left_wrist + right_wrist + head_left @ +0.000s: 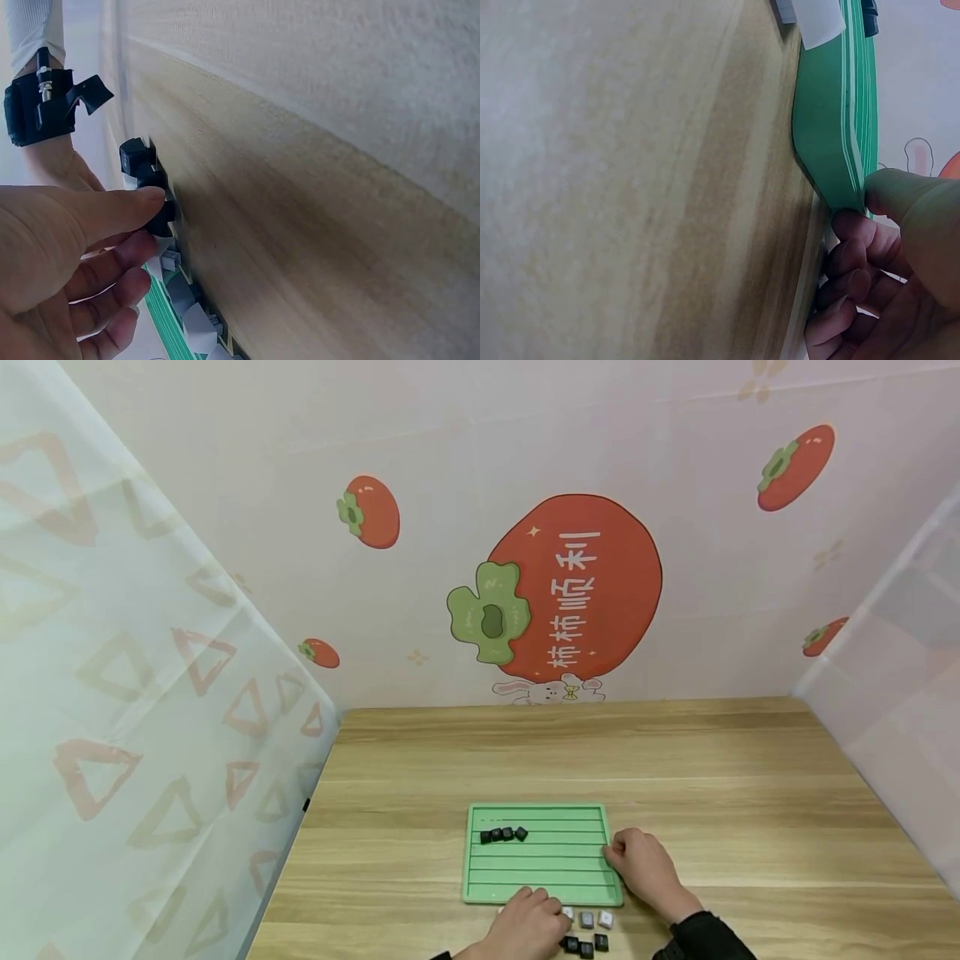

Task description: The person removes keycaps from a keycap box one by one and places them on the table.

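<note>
At the left of the head view hangs a patterned sheet (180, 727), clear of the work. Lower middle lies the green board (540, 867), with a row of four black blocks (497, 834) in its upper left part, the last one skewed. Most of its lines are bare, so the work looks to be in an early stage.

At the bottom edge, the left hand (528, 924) hides part of the loose blocks; the left wrist view shows thumb and forefinger pinching a black block (163, 220). Just right of it, off the board, lie white and grey blocks (587, 920) and, below them, loose black blocks (587, 950), seemingly left to place.

Further right, the right hand (647, 870) pinches the board's edge between thumb and forefinger, the other fingers curled, covering part of that edge.
</note>
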Tool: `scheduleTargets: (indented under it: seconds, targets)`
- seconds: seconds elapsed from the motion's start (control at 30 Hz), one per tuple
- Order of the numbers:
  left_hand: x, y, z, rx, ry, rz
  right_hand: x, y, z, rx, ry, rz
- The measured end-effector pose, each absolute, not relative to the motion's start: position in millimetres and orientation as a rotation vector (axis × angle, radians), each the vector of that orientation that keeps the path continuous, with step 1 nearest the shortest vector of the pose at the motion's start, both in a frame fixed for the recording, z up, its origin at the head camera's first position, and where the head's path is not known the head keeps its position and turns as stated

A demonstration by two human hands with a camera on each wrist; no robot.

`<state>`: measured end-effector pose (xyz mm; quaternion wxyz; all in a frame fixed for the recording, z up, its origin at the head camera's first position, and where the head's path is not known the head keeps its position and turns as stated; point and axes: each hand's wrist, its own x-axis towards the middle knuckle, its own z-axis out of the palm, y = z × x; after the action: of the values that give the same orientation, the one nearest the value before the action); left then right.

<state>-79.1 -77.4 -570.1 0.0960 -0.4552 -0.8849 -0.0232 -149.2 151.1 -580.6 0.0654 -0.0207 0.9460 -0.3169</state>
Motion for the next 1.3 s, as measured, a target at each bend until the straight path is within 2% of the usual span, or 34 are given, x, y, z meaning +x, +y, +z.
scheduleTargets:
  seconds: [0.4,0.9,1.3]
  targets:
    - [-83,-76,-561,-1.325,-2.677,-0.127,-149,151,-581,-0.067,2.860,-0.941]
    - [-100,-72,-535,-1.171,-2.748,-0.118,-150,153,-580,-0.070,2.850,-0.938]
    - [-126,-85,-552,-0.963,-2.700,-0.102,-151,152,-581,-0.096,2.854,-0.932]
